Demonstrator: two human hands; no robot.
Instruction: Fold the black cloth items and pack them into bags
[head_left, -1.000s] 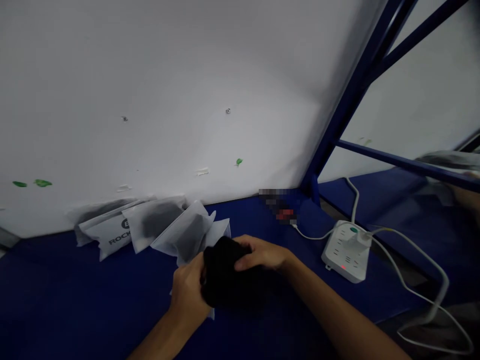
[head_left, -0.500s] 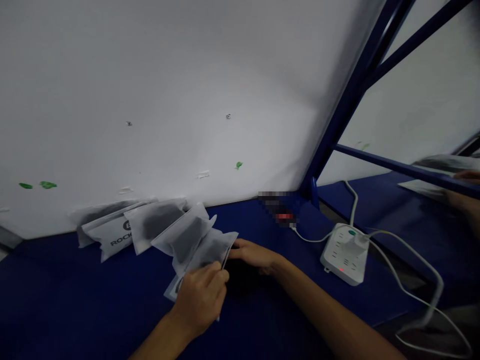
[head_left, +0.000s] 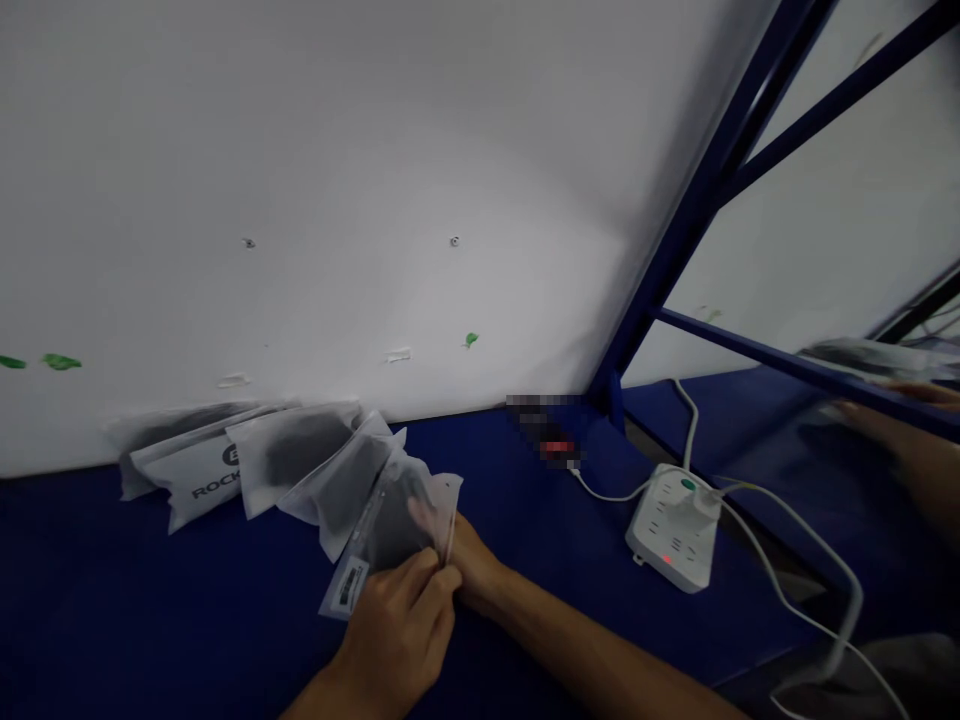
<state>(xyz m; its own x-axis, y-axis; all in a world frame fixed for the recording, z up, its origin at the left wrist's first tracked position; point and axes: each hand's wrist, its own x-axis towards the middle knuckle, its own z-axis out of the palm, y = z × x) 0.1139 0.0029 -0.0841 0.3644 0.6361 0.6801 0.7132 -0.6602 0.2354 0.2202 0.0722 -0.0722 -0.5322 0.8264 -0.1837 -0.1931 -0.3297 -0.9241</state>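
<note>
Item, lower centre of frame: frosted pouch (head_left: 390, 520) on blue tabletop (head_left: 150, 620), long axis slanting toward upper right, its open edge pinched shut in my left grip (head_left: 401, 625), my right grip (head_left: 450, 545) reaching inside, closure unseen.

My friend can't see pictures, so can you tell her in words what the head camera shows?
Two bare hands work at a frosted plastic bag with something dark inside: the left hand pinches its open edge and the right hand reaches in. More bags lean against a white wall on a blue table, near a white power strip.
</note>
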